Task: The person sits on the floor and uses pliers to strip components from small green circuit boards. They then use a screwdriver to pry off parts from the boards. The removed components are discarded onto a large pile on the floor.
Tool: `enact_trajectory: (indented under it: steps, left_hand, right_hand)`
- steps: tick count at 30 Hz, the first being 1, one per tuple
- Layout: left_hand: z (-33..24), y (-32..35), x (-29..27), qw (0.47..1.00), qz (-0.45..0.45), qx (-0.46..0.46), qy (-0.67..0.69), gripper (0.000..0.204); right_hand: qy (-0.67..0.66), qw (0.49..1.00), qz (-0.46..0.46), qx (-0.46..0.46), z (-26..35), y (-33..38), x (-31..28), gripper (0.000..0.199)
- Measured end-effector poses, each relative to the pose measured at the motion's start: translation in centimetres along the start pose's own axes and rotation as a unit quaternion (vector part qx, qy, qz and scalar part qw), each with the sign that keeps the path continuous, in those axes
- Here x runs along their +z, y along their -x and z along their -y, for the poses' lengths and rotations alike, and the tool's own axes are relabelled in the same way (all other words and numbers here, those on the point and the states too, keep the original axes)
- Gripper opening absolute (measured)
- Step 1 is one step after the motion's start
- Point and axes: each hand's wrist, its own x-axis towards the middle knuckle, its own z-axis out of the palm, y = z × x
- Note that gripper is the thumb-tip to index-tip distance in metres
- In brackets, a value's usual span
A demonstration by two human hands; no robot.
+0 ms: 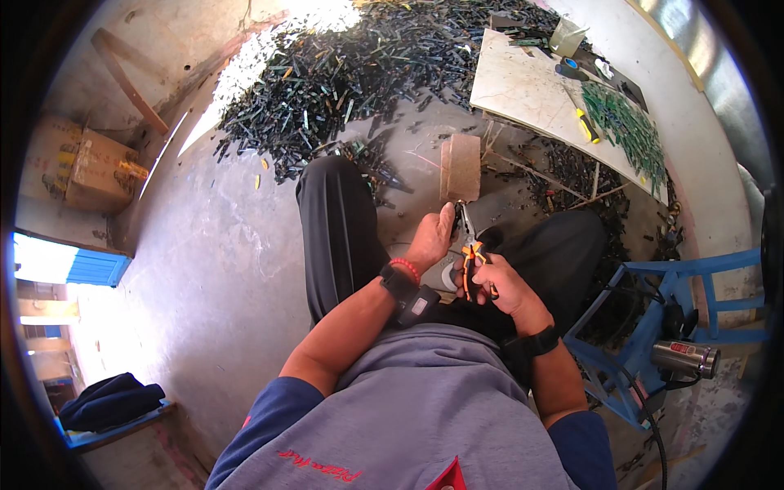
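My right hand (506,283) is wrapped round the orange-and-black handles of a pair of pliers (471,260). The metal jaws point away from me, toward my left hand's fingertips. In a pinch, my left hand (431,240) holds a small dark piece (457,214) right beside the jaws; its exact kind is too small to make out. Just beyond both hands stands a brownish block (462,168) on the floor. Both hands are between my knees, above a grey shoe (446,273).
A big heap of dark strips (343,98) spreads across the far floor. At the right, a low table (523,86) bears green strips (622,122) and a yellow-handled screwdriver (586,125). Nearer are a blue chair frame (633,363) and a metal cylinder (684,358). Cardboard boxes (96,175) stand left.
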Motion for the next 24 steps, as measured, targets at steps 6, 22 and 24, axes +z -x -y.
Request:
enact_trajectory:
  steps: [6, 22, 24]
  left_hand:
    - [1.0, -0.7, 0.0, 0.999, 0.000, 0.022, -0.040, 0.073]
    - [0.5, -0.5, -0.3, 0.991, 0.000, 0.054, -0.122, 0.071]
    - [0.7, -0.6, -0.2, 0.989, -0.003, 0.065, -0.134, 0.071]
  right_hand:
    - [-0.087, 0.995, 0.052, 0.022, 0.3, 0.0, -1.0, 0.040]
    - [-0.114, 0.990, 0.072, 0.036, 0.4, -0.3, -2.5, 0.038]
    - [-0.118, 0.991, 0.053, 0.030, 0.0, -0.4, -2.5, 0.037]
